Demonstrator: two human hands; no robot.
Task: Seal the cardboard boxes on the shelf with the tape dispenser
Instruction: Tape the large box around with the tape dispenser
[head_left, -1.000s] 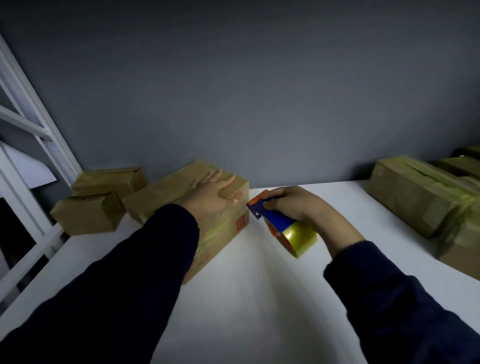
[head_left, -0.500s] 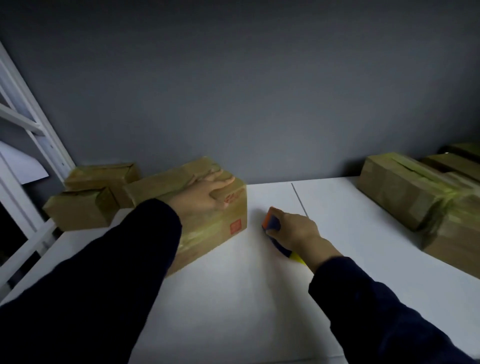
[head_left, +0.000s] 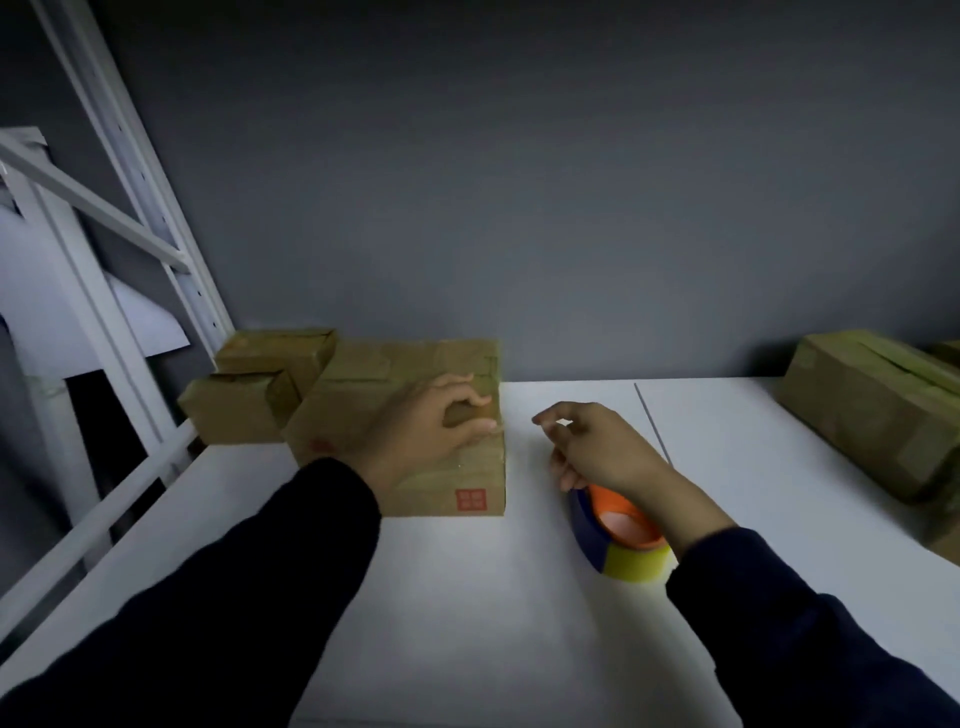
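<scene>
- The blue and orange plastic tape dispenser with its roll of yellowish tape (head_left: 618, 535) lies on the white shelf board (head_left: 467, 597), near the front, just right of the middle brown cardboard box with a small red square mark (head_left: 415, 415).
- The right hand (head_left: 597, 452) hovers above the dispenser's far end with its fingers loosely spread and curled around nothing; whether the heel of the hand touches the orange part I cannot tell.
- The left hand (head_left: 431, 426) rests on the box's top near its right edge, fingers bent and pressing the lid, not clamped round anything.
- The dispenser looks light and rigid, with smooth plastic sides; I would take it by the blue body, palm over the roll, keeping fingers off the cutting end, which is hidden from here.
- The box looks light and thin-walled. It should slide easily on the smooth board, and its flaps would dent under a hard push, so a flat steadying palm on top suits it better than a pinch.
- Two smaller brown cardboard boxes (head_left: 244, 395) sit stacked against the wall to the left, touching the middle box; a large taped brown carton (head_left: 872, 410) stands well apart on the right.
</scene>
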